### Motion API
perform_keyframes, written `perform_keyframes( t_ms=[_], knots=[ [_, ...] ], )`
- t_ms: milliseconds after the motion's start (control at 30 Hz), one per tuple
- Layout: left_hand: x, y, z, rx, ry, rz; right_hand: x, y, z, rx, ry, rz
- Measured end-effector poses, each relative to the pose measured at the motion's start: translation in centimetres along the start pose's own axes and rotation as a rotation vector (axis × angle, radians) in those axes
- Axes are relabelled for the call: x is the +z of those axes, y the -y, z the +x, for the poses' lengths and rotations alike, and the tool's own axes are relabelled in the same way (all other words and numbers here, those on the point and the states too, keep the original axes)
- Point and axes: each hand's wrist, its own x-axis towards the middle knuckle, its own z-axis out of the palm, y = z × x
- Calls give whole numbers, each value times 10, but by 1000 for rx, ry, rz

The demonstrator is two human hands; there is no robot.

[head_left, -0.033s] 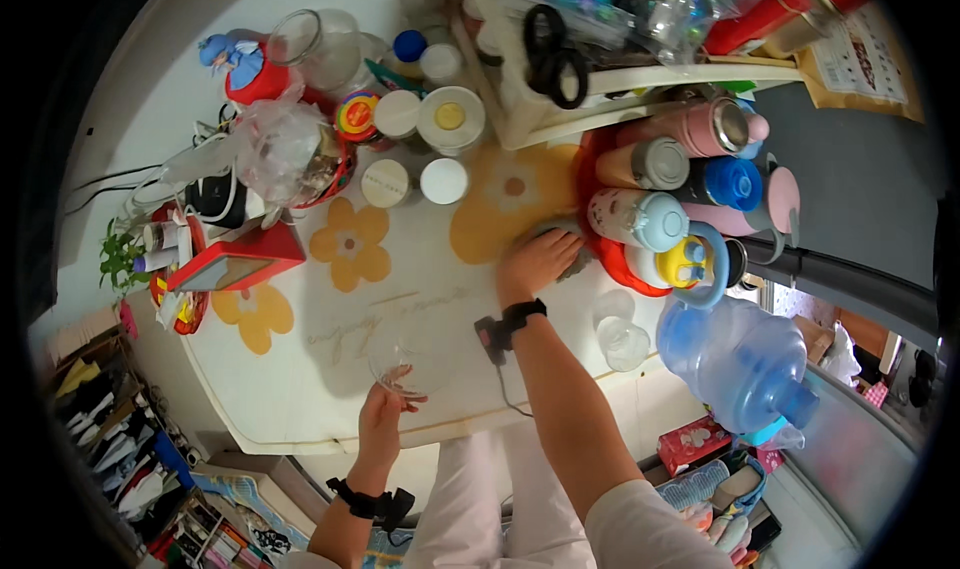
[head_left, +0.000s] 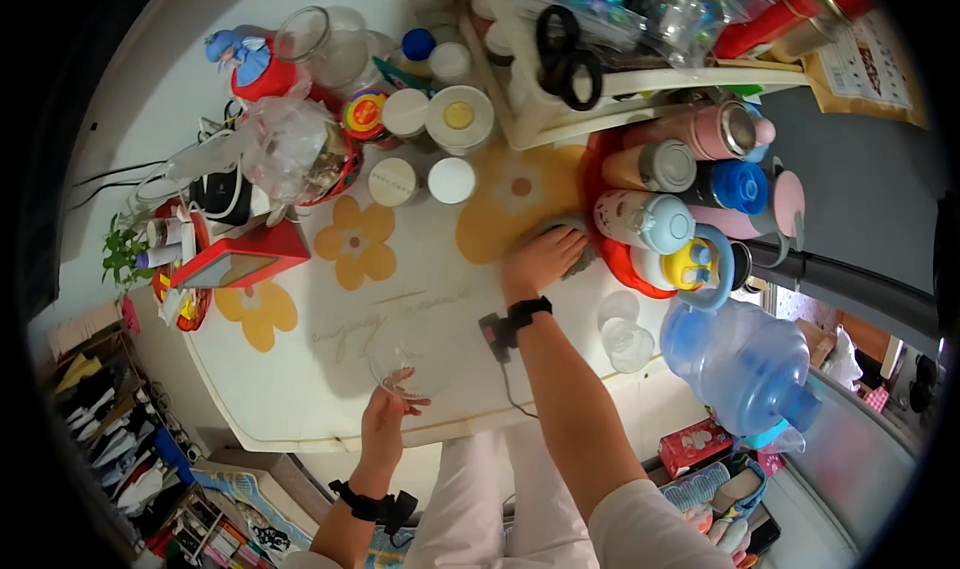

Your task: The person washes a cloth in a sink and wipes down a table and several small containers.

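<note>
Near the front edge of the table, my left hand [head_left: 380, 419] is closed around a clear drinking glass [head_left: 385, 357]. Its fingers show through the see-through wall. My right hand [head_left: 538, 261] is stretched further out, pressing on a bunched grey cloth [head_left: 577, 257] that lies on the tabletop. The cloth is right beside the red tray [head_left: 608, 251] of bottles, and the palm covers part of it. Two clear glasses [head_left: 628, 345] stand right of my right forearm, by the table's edge.
Tumblers and bottles [head_left: 660, 224] crowd the red tray. Behind them, a cream rack [head_left: 620, 91] holds black scissors [head_left: 568, 59]. White-lidded jars [head_left: 452, 181] stand at the back, a red frame [head_left: 245, 254] at left. A blue water jug [head_left: 735, 359] is at right.
</note>
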Motion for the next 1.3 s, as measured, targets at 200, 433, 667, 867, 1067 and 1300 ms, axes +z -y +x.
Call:
perform_keyframes(
  t_ms=[200,433,667,867,1067,1300],
  knots=[
    [9,-1,-16,-30,-70,-126,13,10,33,-280,11,131],
    [32,4,-24,-48,-73,-220,8,25,81,-598,-116,265],
    [32,-3,-24,-43,-60,-209,4,-22,38,-754,162,193],
    [32,-1,-24,-35,-86,-206,-16,2,34,-593,369,623],
    [39,-2,-24,-38,-72,-192,-12,26,60,-777,295,573],
    [40,-8,-26,-37,-95,-204,-12,30,56,-846,271,190]
  ],
)
